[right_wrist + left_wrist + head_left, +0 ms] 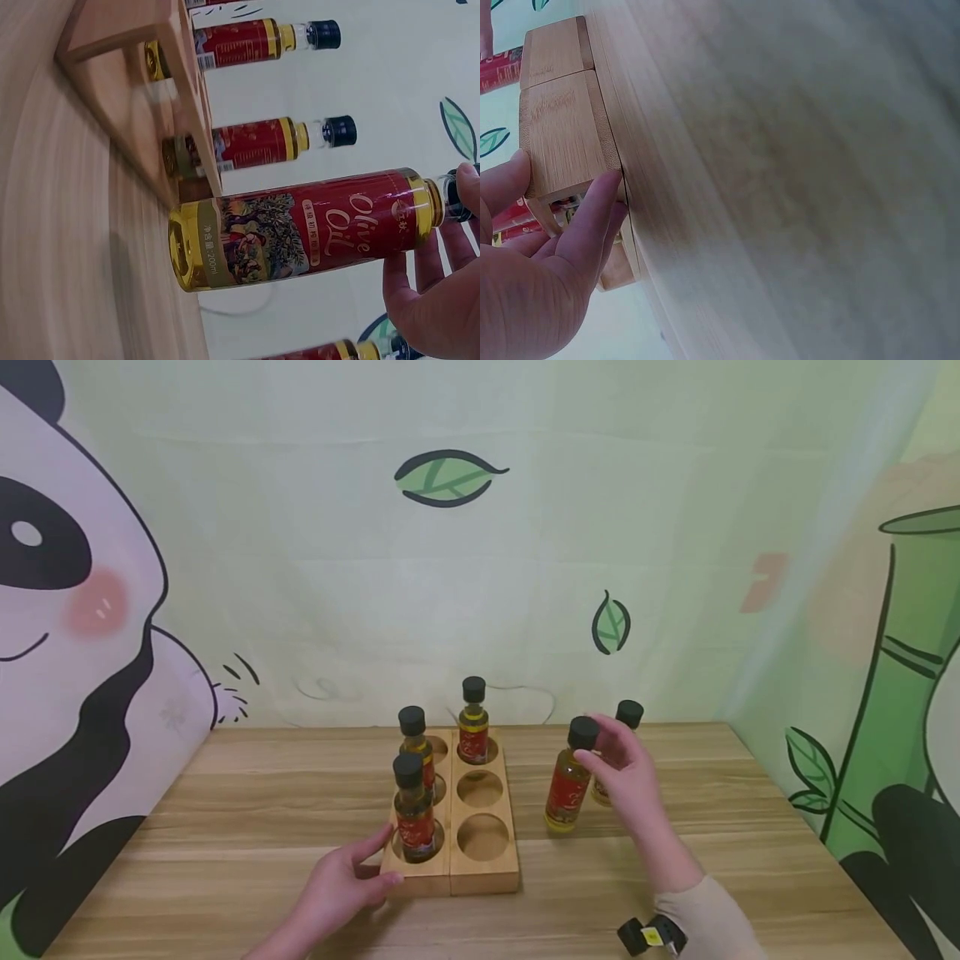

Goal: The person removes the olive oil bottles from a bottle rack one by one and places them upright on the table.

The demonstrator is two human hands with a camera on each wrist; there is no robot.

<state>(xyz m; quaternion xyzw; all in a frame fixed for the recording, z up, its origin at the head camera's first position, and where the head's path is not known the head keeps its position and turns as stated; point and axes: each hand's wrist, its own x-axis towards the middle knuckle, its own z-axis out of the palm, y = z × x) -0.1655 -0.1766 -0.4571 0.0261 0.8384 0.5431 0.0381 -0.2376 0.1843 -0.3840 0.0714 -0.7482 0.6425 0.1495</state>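
Right sleeve [714,920] cream-beige; black boxy device [633,937] against it, small yellow label [652,936]; hands [347,878] bare.

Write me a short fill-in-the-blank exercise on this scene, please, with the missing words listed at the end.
1. The person's ____ hand holds a near corner of the wooden rack.
2. The right hand holds a bottle whose large label lettering reads "Olive ____".
3. In the head view, ____ of the rack's six holes have bottles standing in them.
4. The held bottle's cap is coloured ____.

Missing words: left; Oil; three; black.
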